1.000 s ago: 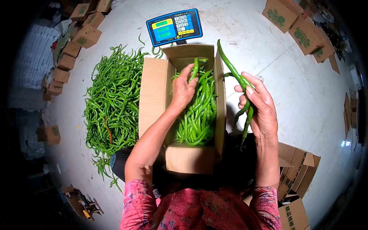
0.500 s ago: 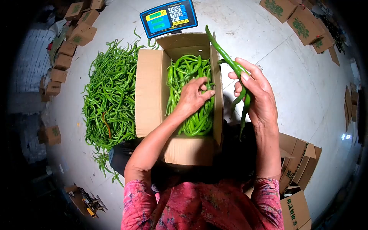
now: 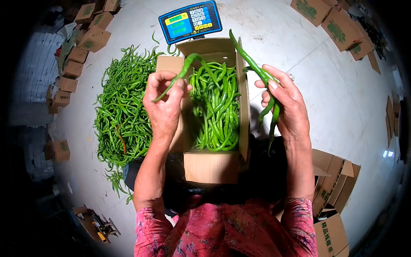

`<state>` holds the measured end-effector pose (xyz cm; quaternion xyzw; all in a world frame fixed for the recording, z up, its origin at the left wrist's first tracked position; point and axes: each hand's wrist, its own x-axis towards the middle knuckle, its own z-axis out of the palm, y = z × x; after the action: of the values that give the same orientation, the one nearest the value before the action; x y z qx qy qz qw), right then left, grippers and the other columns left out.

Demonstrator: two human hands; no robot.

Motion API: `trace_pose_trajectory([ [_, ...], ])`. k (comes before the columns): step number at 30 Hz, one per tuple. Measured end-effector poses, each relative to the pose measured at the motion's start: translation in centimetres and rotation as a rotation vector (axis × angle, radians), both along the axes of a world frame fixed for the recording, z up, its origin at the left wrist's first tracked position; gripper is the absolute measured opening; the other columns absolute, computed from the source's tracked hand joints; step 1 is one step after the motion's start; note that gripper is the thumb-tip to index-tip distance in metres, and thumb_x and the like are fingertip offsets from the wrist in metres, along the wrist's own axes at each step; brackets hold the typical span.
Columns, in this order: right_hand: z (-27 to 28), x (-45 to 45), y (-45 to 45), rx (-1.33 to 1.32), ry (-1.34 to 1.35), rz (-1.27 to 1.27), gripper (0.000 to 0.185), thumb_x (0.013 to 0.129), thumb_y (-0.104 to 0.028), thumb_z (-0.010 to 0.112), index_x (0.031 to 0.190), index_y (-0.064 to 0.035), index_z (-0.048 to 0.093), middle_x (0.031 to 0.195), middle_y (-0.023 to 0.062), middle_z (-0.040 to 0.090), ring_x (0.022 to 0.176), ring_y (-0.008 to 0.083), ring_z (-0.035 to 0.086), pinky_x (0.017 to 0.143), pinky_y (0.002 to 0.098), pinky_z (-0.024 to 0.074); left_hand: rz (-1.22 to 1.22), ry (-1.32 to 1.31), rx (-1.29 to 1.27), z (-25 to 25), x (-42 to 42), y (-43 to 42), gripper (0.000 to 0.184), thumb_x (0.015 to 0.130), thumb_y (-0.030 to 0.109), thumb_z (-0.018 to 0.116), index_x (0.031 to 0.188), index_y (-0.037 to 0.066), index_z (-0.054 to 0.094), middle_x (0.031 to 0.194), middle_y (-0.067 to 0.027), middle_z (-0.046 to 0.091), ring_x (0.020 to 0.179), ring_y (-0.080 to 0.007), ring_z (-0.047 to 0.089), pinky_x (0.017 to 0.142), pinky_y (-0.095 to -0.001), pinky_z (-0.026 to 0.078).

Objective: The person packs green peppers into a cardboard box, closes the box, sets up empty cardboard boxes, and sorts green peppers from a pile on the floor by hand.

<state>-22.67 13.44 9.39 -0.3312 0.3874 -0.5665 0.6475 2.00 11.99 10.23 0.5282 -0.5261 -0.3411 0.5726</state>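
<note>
My left hand [image 3: 166, 100] pinches a long green chili pepper [image 3: 187, 65], which arches over the left flap of an open cardboard box [image 3: 210, 168]. Inside the box lie many green chili peppers [image 3: 220, 111], mostly lengthwise. To the right of the box, my right hand [image 3: 286, 100] is closed around a couple of long green chili peppers [image 3: 249, 58]; one end points up toward the box's far right corner, and curled ends hang below the fingers. Both hands are above the level of the peppers in the box.
A large heap of green chili peppers [image 3: 124, 98] covers the floor to the left, with one reddish pepper in it. A digital scale display [image 3: 190, 21] stands behind the box. Cardboard boxes [image 3: 95, 38] line the left, more [image 3: 340, 28] at far right; folded cartons [image 3: 332, 233] lie at lower right.
My left hand has risen out of the box and moved left, now with a chili pepper in its fingers. My right hand stays almost where it was, still holding its peppers.
</note>
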Motion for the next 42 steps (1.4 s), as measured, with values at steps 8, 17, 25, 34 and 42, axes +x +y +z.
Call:
trace_pose_trajectory([
  [8, 0.2, -0.1, 0.2, 0.031, 0.013, -0.041, 0.04, 0.095, -0.015, 0.057, 0.132, 0.0003, 0.05, 0.102, 0.0128, 0.064, 0.075, 0.0081, 0.053, 0.07, 0.0224, 0.046, -0.027, 0.046, -0.103, -8.5, -2.7, -3.7, 0.014, 0.091, 0.001, 0.061, 0.103, 0.0, 0.053, 0.092, -0.0105, 0.067, 0.088, -0.0187, 0.069, 0.075, -0.026, 0.056],
  [17, 0.2, 0.3, 0.0, 0.024, 0.015, -0.015, 0.043, 0.094, -0.013, 0.056, 0.134, 0.0026, 0.048, 0.102, 0.0142, 0.063, 0.073, 0.0085, 0.053, 0.069, 0.0222, 0.0468, -0.079, -0.417, -0.148, -14.7, -5.0, -5.1, 0.017, 0.081, 0.003, 0.065, 0.096, 0.002, 0.059, 0.086, -0.0101, 0.064, 0.079, -0.021, 0.061, 0.072, -0.0336, 0.049],
  [25, 0.1, 0.2, 0.1, 0.03, -0.022, -0.002, 0.04, 0.095, -0.013, 0.056, 0.133, 0.0006, 0.049, 0.101, 0.0137, 0.063, 0.075, 0.0088, 0.054, 0.07, 0.0223, 0.0462, -0.299, -0.65, -0.031, -12.2, -4.4, -1.5, 0.043, 0.08, 0.029, 0.071, 0.113, 0.002, 0.064, 0.123, -0.021, 0.058, 0.121, -0.036, 0.049, 0.105, -0.0455, 0.037],
  [34, 0.0, 0.6, 0.1, 0.018, 0.015, 0.036, 0.039, 0.095, -0.013, 0.056, 0.132, 0.0012, 0.05, 0.102, 0.0133, 0.063, 0.076, 0.0085, 0.054, 0.07, 0.0225, 0.0471, -0.139, -1.086, 0.123, -13.9, 2.0, -5.6, 0.029, 0.075, -0.001, 0.061, 0.103, 0.002, 0.066, 0.105, -0.0234, 0.063, 0.092, -0.0401, 0.061, 0.083, -0.046, 0.051],
  [42, 0.0, 0.3, 0.2, 0.03, 0.011, 0.007, 0.038, 0.095, -0.011, 0.055, 0.131, 0.0024, 0.05, 0.102, 0.014, 0.063, 0.075, 0.0094, 0.054, 0.07, 0.023, 0.0471, -0.052, -1.057, -0.224, -14.4, 2.0, -5.4, 0.034, 0.075, -0.001, 0.061, 0.108, 0.004, 0.067, 0.117, -0.0222, 0.059, 0.1, -0.0391, 0.059, 0.091, -0.0434, 0.048],
])
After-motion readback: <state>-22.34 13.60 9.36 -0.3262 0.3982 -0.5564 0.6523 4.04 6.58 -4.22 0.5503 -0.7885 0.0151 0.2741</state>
